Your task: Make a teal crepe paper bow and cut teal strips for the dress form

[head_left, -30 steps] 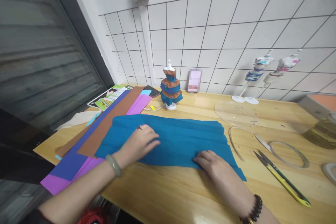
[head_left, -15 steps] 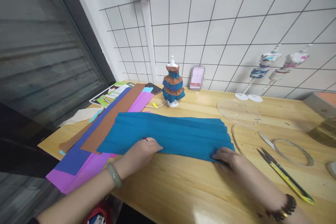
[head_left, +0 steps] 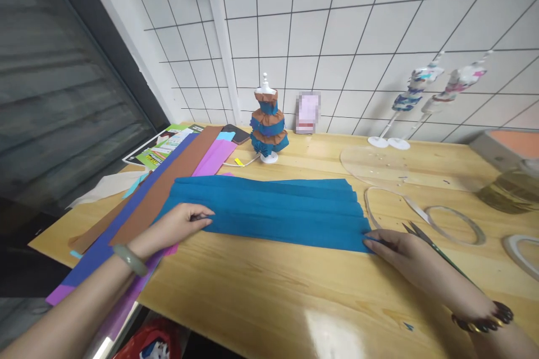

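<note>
Blue sheet [head_left: 269,210] lies lengthwise across the centre of the frame on the bench [head_left: 252,297]. Right hand [head_left: 406,248] pinches its lower-right corner; left hand [head_left: 180,223] curls at its lower edge, left of centre, grip unconfirmed. Sound practice: hold tension even, creases parallel

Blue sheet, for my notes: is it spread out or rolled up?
Spread out: the blue sheet lies wide across the table, creased lengthwise. Whether its near edge is folded under, I cannot tell.
</note>
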`<state>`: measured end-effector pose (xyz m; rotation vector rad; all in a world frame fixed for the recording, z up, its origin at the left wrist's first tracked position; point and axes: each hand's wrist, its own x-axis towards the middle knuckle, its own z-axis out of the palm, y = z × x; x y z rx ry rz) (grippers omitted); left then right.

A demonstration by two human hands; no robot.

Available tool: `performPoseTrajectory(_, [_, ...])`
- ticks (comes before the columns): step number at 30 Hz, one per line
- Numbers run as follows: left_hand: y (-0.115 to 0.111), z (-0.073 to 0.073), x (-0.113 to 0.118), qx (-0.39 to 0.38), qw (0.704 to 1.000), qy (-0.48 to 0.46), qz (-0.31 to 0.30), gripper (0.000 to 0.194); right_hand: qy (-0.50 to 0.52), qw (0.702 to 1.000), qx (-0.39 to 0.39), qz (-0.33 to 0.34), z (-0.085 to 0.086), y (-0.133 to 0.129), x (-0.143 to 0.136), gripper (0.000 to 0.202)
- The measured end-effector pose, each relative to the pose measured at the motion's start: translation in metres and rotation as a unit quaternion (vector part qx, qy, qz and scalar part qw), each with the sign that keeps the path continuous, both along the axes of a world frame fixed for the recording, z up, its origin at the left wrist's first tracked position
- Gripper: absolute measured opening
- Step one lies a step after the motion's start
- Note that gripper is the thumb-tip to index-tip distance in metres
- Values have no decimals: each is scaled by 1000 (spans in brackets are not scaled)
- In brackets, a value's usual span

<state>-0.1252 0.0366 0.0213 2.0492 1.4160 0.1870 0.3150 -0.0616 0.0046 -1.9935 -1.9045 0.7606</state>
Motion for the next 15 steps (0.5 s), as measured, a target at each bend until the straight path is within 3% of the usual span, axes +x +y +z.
performPoseTrajectory(6, [13,7,2,-75,997,-32,-2,30,-7,1000,21,-14,-1,2,-2,32])
performPoseTrajectory(15, [15,5,1,-102,993,-53,7,26,-40,998,40,-29,-3,3,-5,33])
